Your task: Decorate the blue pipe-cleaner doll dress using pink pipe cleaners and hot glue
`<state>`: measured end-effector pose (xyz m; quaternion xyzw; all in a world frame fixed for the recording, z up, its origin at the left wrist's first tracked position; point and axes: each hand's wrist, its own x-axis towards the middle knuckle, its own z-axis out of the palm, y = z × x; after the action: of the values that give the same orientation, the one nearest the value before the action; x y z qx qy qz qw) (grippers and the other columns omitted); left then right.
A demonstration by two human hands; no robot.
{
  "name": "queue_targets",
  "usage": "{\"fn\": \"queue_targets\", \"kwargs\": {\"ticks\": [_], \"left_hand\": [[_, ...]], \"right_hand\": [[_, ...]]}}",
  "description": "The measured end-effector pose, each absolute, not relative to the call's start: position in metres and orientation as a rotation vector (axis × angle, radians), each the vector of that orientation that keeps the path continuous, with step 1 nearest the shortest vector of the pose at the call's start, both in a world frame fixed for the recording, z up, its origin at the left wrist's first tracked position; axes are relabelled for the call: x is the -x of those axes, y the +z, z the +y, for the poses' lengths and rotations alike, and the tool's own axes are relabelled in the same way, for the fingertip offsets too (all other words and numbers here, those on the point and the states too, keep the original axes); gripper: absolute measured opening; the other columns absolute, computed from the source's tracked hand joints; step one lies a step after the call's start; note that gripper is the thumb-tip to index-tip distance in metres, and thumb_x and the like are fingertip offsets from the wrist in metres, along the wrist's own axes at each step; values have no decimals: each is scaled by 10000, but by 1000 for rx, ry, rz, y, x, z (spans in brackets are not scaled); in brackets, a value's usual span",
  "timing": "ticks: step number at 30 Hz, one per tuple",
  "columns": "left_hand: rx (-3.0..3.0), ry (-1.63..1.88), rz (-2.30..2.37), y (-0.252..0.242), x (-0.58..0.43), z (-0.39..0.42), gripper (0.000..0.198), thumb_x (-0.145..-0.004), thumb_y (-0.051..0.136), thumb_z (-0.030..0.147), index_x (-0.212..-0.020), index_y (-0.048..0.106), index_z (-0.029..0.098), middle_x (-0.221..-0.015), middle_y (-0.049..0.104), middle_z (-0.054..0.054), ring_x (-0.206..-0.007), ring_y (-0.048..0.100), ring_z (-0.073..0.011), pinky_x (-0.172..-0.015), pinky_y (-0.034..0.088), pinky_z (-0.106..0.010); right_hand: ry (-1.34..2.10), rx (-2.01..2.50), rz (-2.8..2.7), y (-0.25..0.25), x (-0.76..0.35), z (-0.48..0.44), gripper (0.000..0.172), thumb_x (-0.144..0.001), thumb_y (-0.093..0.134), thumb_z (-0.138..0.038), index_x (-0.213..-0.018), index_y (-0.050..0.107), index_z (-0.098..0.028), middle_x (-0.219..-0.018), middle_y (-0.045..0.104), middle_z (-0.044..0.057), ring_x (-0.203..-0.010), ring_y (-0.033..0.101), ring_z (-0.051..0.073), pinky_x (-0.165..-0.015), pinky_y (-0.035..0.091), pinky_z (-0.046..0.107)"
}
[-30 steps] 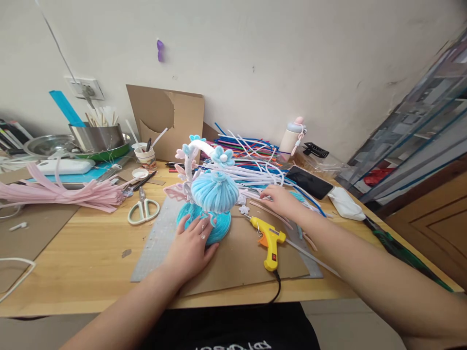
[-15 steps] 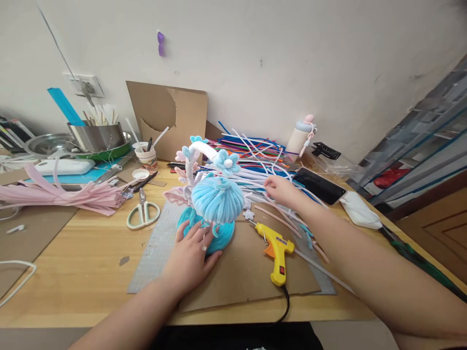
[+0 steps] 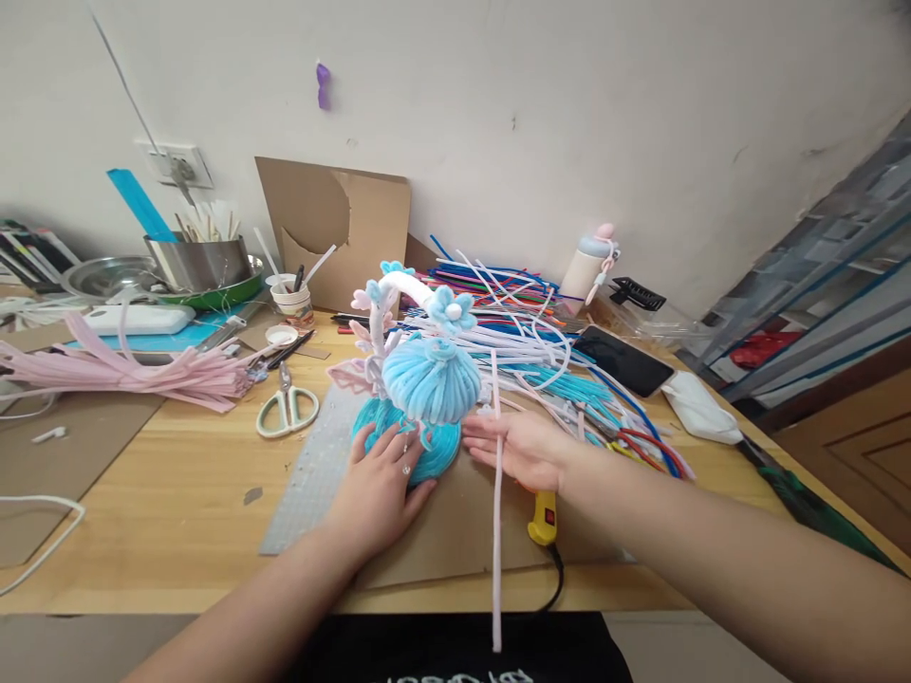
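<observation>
A lamp-shaped pipe-cleaner craft (image 3: 432,379) stands upright at mid-table. Its pleated blue shade hangs from a white arched stem trimmed with blue and pink flowers. My left hand (image 3: 381,479) grips the round blue base (image 3: 442,457), fingers over its near left side and thumb along the front. Just right of the base is my right hand (image 3: 523,446), palm turned inward and fingers stretched toward it. A pale pink pipe cleaner (image 3: 496,541) is held upright across those fingers. Behind my right wrist a yellow glue gun (image 3: 545,520) is mostly hidden; its handle shows.
Loose pipe cleaners (image 3: 484,285) lie heaped behind the craft, and a pink bundle (image 3: 142,375) lies left. Scissors (image 3: 287,408) rest left of the cutting mat (image 3: 306,503). A phone (image 3: 622,360) and a bottle (image 3: 587,266) are at right. The glue gun's cord runs off the front edge.
My right hand has come back from the pipe-cleaner heap to the base, bringing a pale pink pipe cleaner. It now covers most of the glue gun. My left hand stays on the base.
</observation>
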<state>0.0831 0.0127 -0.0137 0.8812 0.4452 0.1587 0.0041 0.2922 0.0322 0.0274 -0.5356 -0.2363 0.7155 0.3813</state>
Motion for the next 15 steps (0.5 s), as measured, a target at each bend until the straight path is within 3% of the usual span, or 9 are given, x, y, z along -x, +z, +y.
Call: {"fn": "queue_targets", "kwargs": {"ticks": [3,5,10,15], "left_hand": [[-2744,500,1386,-12,-81,13,469,-871,492,392,-1315,462,245,-1288,558,-102,-1234,449,-293,-1073,161,-551],[-2730,502,1353,-11,-77,13,482,-858,507,399,-1316,458,257,-1308,540,-99,-1260,420,-303,-1072,167,-561],[-2434,752,1542,-14,-58,1,504,-849,474,289,-1342,386,234,-1396,438,-112,-1314,359,-286,-1043,292,-521],[-2097,757,1804,-22,-41,-8,619,-740,457,171,-1350,350,178,-1305,535,-137,-1228,467,-308,-1021,334,-559]], "right_hand": [[1794,1299,-570,21,-279,29,230,-840,407,-95,-882,607,-200,-961,681,44,-971,614,115,-1027,352,315],[1758,1260,-558,19,-273,32,230,-827,405,-83,-860,586,-221,-918,685,10,-962,613,105,-999,374,292],[1680,1290,-535,15,-264,44,215,-780,423,-31,-727,519,-216,-682,616,-31,-734,608,103,-794,462,244],[1620,1365,-529,12,-260,45,185,-789,457,-57,-702,517,-208,-630,584,-39,-597,541,99,-617,419,217]]}}
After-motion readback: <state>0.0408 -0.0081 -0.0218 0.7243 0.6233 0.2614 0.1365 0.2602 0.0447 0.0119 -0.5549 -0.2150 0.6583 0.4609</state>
